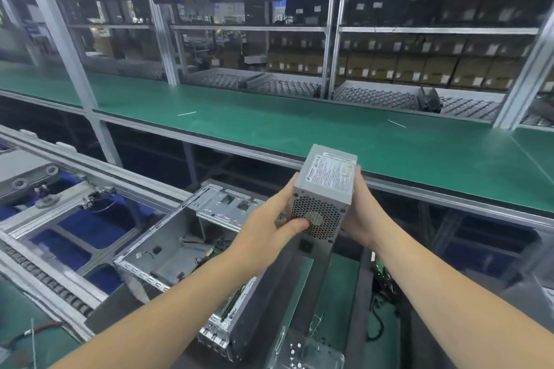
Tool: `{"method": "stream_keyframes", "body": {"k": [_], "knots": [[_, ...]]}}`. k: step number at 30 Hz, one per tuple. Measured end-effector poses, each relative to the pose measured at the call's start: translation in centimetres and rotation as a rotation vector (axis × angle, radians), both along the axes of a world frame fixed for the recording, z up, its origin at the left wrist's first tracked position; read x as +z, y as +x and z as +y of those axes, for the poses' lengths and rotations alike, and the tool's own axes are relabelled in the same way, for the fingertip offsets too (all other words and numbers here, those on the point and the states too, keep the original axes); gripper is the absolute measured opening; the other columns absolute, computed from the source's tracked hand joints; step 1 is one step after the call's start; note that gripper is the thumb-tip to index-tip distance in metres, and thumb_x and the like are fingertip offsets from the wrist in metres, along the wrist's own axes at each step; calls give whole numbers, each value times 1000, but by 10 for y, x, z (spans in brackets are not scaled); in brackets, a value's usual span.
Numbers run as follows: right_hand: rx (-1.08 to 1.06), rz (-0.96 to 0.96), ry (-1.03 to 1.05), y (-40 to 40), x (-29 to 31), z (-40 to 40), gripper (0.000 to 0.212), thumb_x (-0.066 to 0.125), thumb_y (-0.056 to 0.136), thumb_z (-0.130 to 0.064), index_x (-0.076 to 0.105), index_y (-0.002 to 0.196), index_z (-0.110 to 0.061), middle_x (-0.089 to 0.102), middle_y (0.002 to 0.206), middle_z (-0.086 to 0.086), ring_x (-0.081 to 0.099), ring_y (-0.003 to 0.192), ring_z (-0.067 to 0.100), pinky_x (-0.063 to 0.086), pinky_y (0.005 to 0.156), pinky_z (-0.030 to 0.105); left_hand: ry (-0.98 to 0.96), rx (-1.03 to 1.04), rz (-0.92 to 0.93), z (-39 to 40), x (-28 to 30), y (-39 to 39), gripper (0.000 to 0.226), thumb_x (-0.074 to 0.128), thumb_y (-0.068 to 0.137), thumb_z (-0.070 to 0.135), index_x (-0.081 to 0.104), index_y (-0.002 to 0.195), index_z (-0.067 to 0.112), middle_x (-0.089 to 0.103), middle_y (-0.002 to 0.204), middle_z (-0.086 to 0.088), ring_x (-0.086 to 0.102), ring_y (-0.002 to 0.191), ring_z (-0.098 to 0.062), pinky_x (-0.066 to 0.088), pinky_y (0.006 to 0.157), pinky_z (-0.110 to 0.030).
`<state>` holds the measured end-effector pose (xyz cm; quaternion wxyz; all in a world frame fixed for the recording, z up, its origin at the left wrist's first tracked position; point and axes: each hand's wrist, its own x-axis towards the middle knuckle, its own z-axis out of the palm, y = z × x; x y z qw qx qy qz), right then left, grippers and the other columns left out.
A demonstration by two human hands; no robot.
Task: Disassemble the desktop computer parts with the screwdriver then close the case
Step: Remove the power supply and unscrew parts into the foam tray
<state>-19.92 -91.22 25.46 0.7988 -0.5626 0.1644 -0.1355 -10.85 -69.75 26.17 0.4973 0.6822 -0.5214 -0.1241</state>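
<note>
Clearly both hands, left hand [269, 225] and right hand [364, 219], clamp the power supply [325, 189] sideways, lifted clear of the open case [168, 252], likely for the green counter [269, 123].

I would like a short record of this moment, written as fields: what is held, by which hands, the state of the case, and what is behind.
held item: grey metal power supply box with honeycomb fan grille, lifted in the air
left hand: grips the box's left side, thumb on the grille
right hand: grips the box's right side
case: open grey metal computer case below the hands, side panel off, loose cables inside
behind: long green work surface, shelves of cardboard boxes
screwdriver: not visible
</note>
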Motion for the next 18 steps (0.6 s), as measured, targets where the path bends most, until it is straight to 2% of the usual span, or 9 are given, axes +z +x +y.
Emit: {"method": "stream_keyframes", "body": {"k": [4, 6, 8, 10, 11, 14, 15, 16, 18], "knots": [[-130, 8, 23, 9, -1, 10, 79, 26, 92, -87, 65, 140, -37, 68, 139, 0, 61, 132, 27, 37, 119, 58, 19, 134, -117, 2, 1, -5, 62, 65, 95, 31, 37, 148, 48, 49, 128, 22, 56, 113, -2, 51, 94, -26], [-195, 12, 51, 18, -3, 23, 76, 32, 94, -84, 71, 133, -31, 72, 132, 4, 67, 124, 29, 41, 117, 55, 59, 138, 58, 8, 2, -13, 61, 63, 90, 41, 36, 145, 51, 57, 125, 27, 58, 112, 5, 50, 88, -18], [-295, 55, 40, 29, -5, 37, 72, 41, 93, -81, 78, 120, -25, 78, 119, 7, 75, 109, 31, 49, 109, 54, 138, 182, 266, 18, 11, -15, 63, 61, 84, 65, 36, 140, 53, 59, 122, 34, 60, 105, 14, 50, 81, -15], [-377, 120, -23, 42, -9, 51, 69, 48, 85, -81, 82, 107, -26, 81, 104, 4, 79, 95, 28, 56, 100, 51, 256, 270, 338, 28, 27, -7, 79, 49, 69, 94, 43, 134, 48, 60, 120, 31, 60, 98, 13, 44, 76, -18], [-396, 142, -35, 49, -12, 60, 67, 49, 80, -82, 83, 103, -29, 81, 100, 1, 79, 91, 27, 57, 97, 50, 334, 321, 348, 31, 35, 0, 91, 44, 62, 101, 46, 132, 43, 58, 120, 28, 58, 100, 10, 41, 76, -20], [-451, 163, -33, 73, -17, 95, 67, 46, 75, -83, 81, 99, -32, 81, 93, -6, 78, 90, 24, 59, 92, 46, 543, 456, 310, 35, 55, 25, 130, 52, 48, 103, 35, 150, 25, 50, 145, 7, 53, 127, -18, 46, 97, -40], [-466, 160, -31, 82, -17, 107, 67, 44, 76, -82, 80, 98, -30, 81, 91, -7, 77, 89, 22, 59, 88, 43, 603, 485, 270, 38, 61, 33, 139, 58, 45, 101, 30, 154, 21, 49, 148, 0, 53, 129, -24, 46, 101, -44], [-478, 149, -35, 91, -17, 119, 65, 44, 78, -80, 79, 94, -28, 80, 88, -8, 75, 87, 21, 58, 82, 40, 659, 509, 216, 42, 65, 42, 143, 63, 42, 98, 28, 154, 17, 52, 145, -5, 55, 125, -27, 48, 101, -44], [-493, 123, -76, 111, -18, 140, 61, 44, 78, -76, 76, 87, -24, 77, 85, -6, 71, 83, 20, 53, 73, 36, 751, 537, 98, 52, 70, 62, 139, 72, 43, 89, 30, 148, 10, 59, 130, -7, 61, 111, -27, 52, 91, -40]]}}
